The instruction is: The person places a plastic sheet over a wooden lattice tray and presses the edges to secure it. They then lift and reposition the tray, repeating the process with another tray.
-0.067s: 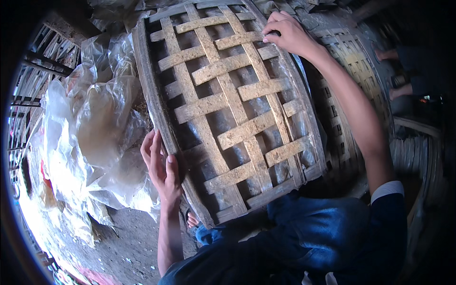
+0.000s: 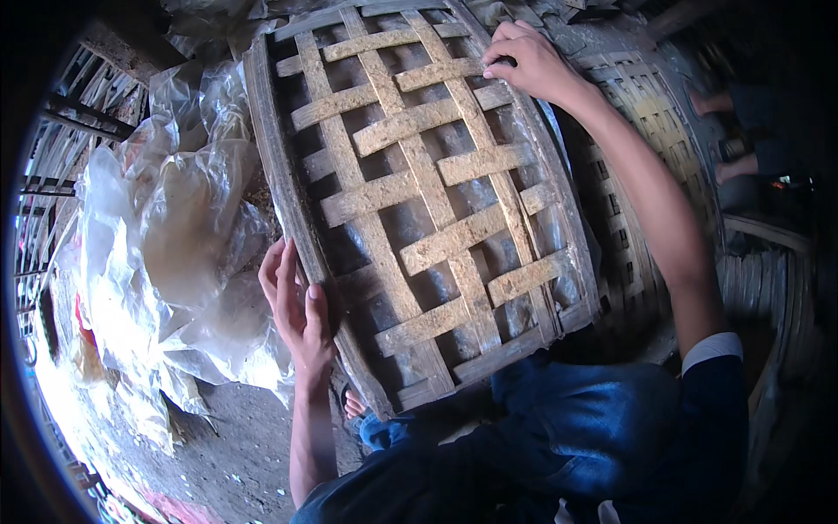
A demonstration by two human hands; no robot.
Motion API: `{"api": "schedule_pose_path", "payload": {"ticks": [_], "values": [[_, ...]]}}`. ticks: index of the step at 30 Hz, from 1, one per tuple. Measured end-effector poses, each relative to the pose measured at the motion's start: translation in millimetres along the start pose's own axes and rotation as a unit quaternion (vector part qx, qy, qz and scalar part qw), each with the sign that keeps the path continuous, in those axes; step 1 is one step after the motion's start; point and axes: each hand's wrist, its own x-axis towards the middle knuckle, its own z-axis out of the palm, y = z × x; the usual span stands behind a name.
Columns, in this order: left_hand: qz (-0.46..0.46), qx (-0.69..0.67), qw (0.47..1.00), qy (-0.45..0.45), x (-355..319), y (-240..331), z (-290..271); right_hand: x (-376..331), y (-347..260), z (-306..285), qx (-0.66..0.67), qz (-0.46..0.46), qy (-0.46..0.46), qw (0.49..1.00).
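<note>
Wooden rectangular frame with woven tan slats (image 2: 425, 179): my left hand (image 2: 301, 310), fingers parted, braces its left rail (image 2: 285, 175); my right hand (image 2: 528, 65) pinches at its right rail (image 2: 552, 175), object held unclear

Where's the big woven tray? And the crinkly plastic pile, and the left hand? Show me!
Woven tray (image 2: 434, 192), head view: on a strip near its middle.
Plastic pile (image 2: 192, 231), head view: on the crumpled sheeting near its middle.
Left hand (image 2: 303, 323), head view: on its middle, below the fingers.

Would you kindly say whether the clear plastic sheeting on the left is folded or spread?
Neither: the clear plastic sheeting lies crumpled, bunched in irregular creases beside the wooden-framed woven rack.
</note>
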Motion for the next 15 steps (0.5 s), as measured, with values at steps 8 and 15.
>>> {"api": "schedule_pose_path", "payload": {"ticks": [8, 15], "values": [[-0.002, 0.045, 0.999, -0.009, 2.0, 0.6, 1.3, -7.1, 2.0, 1.6, 0.008, 0.024, 0.022, 0.999], [0.014, 0.042, 0.999, -0.005, 2.9, -1.1, 3.1, -13.6, 6.3, 3.8, 0.033, 0.009, -0.010, 0.999]]}}
